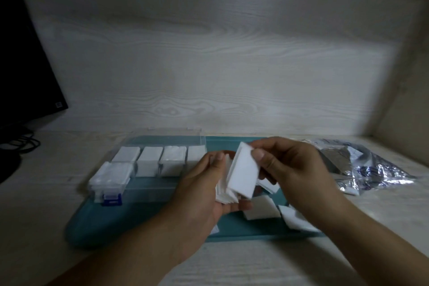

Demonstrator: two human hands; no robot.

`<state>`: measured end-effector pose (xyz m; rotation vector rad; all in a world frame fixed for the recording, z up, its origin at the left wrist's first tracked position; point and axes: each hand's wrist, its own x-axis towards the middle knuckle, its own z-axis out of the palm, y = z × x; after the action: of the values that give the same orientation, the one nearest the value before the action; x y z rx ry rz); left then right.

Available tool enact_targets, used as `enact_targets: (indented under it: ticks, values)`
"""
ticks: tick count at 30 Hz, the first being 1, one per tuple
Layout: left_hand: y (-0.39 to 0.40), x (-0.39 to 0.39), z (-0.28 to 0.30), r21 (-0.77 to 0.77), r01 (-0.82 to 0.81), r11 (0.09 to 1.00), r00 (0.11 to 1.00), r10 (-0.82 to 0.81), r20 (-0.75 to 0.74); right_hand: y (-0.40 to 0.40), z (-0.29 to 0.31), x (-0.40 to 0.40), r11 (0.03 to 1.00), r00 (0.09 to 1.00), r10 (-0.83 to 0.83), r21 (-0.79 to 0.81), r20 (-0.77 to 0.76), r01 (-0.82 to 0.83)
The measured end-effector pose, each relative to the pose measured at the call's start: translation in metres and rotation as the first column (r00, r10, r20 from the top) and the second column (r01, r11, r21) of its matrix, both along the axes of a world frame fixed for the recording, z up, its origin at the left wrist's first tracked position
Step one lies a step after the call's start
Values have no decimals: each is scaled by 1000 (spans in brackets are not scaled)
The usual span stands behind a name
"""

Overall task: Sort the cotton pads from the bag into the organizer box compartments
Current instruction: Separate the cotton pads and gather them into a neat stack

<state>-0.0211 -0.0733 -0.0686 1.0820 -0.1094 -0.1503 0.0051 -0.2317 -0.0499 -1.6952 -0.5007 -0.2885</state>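
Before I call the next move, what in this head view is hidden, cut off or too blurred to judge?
Head view only:
- Right end of the clear plastic organizer box: hidden behind the left hand, so those compartments' fill is unknown.
- Count of white square cotton pads in the stack held by both hands: edges blurred; the right hand covers part.
- Crinkled silver foil bag: contents not visible, print unreadable.
- Loose pads on the teal tray: partly under the forearms.

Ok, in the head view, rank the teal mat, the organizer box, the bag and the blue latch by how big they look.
1. teal mat
2. organizer box
3. bag, though a hand hides the box's right end, so 2 and 3 are unsure
4. blue latch
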Motion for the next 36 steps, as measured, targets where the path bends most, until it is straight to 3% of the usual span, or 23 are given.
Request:
enact_targets:
  ticks: [3,5,7,10,15,24,36]
  values:
    - [-2,-1,-1,-53,73,996,996,-75,-51,5,-13,-1,981,996,-58,-181,71,70]
    - [-1,0,-1,-89,70,994,994,-77,-75,4,-17,-2,903,953,-126,-367,275,225]
    - [0,2,-1,-113,48,992,993,-59,-98,3,-16,-4,862,913,-125,-413,388,293]
    - [3,4,-1,-124,-7,992,992,-9,-123,-2,-11,-8,899,960,-22,-414,281,142]
    - [2,4,0,-118,-1,993,996,-10,-92,-5,-11,-10,793,970,138,-609,198,12]
    - [2,4,-2,-116,6,993,997,-14,-71,-1,-13,-9,809,954,183,-588,239,-8]
    - [0,-4,5,-146,52,988,996,-61,-57,-2,-13,-7,856,977,176,-510,120,-91]
